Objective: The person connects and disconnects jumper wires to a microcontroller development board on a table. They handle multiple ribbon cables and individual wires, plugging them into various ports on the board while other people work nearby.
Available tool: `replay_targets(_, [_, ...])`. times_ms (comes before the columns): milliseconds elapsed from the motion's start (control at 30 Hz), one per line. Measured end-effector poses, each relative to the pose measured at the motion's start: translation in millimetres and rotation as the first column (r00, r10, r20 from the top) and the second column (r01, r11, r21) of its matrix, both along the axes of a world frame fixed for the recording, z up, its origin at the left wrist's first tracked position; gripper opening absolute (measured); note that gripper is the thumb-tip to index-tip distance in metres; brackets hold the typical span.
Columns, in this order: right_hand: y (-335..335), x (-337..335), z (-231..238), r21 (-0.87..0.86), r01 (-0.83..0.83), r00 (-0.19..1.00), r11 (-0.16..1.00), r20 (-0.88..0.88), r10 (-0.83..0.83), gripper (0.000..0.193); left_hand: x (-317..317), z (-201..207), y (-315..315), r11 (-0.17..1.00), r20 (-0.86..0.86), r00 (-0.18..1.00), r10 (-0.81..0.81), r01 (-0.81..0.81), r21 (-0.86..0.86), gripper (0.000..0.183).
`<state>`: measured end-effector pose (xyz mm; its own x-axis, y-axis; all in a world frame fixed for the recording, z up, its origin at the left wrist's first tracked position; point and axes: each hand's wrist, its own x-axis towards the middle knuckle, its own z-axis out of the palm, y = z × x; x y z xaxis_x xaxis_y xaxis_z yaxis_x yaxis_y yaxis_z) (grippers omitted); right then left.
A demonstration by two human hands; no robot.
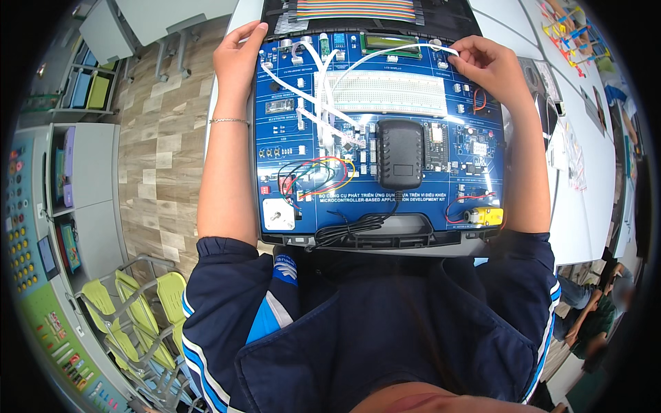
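Board, blue and shiny, sits in the upper middle of the frame, in an open black case. A white table shows to the right. Farther off, a floor with a brown wood look runs down the left side. Green chairs stand at the lower left, by a grey cupboard.

The right hand, at the top right of the board, pinches the end of a white cable between thumb and fingers. The left hand is at the board's top left corner; I can't tell if its fingers are pinching anything.

At the bottom of the board, a black cord lies in a messy bundle, with a small yellow motor at the lower right. Thin colored wires loop at the left. Higher up is a fat black plug box with round corners. Past it lies a long white block full of tiny holes. The white cable bends over it in a smooth arch. At the top are a green screen and a flat band of rainbow wires.
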<state>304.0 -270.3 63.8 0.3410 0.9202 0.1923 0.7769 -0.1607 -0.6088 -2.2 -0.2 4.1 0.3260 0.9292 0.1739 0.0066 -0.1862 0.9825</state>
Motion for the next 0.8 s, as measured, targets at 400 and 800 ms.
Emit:
replay_targets(400, [-0.7, 1.8, -0.5, 0.012, -0.013, 0.999, 1.000, -0.034, 0.014, 0.020, 0.5, 1.7, -0.4, 1.000, -0.004, 1.000, -0.006, 0.006, 0.007, 0.036])
replay_targets(800, [-0.2, 3.6, -2.1, -0.007, -0.003, 1.000, 1.000, -0.030, 0.003, 0.021, 0.4, 0.3, -0.1, 1.000, 0.023, 1.000, -0.019, 0.019, 0.005, 0.036])
